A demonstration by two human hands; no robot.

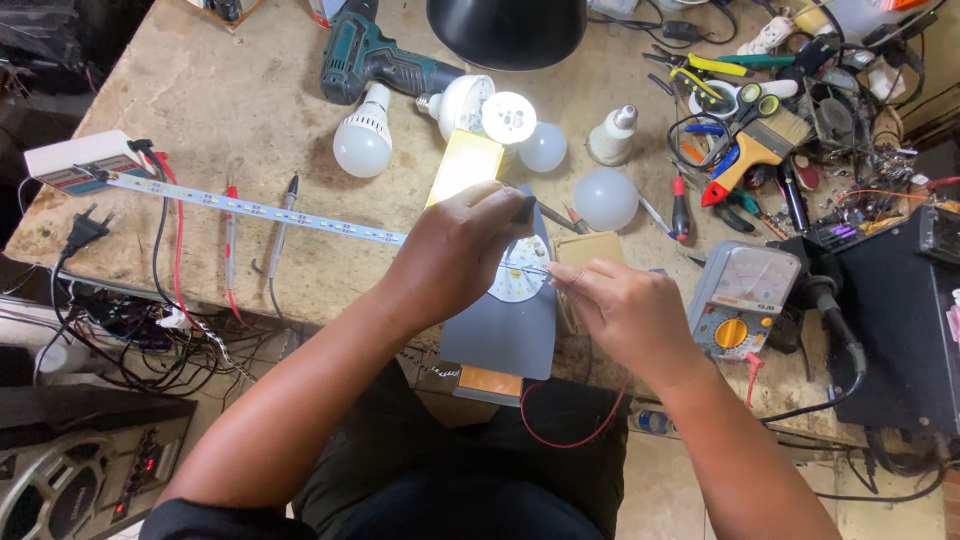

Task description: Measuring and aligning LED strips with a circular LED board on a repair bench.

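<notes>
At frame centre, the left hand (455, 255) fingers grip a dark tool; the right hand (620, 310) fingers pinch tweezers (528, 267) over a round LED board (517, 285) on the counter (250, 110).

We see the left hand (455, 255) pinching a dark tool over a round white LED disc (518, 275), while the right hand (625, 310) holds thin tweezers (530, 267) to it. Both rest on a grey mat (505, 335); a multimeter (742, 300) sits just beside the right hand.
</notes>
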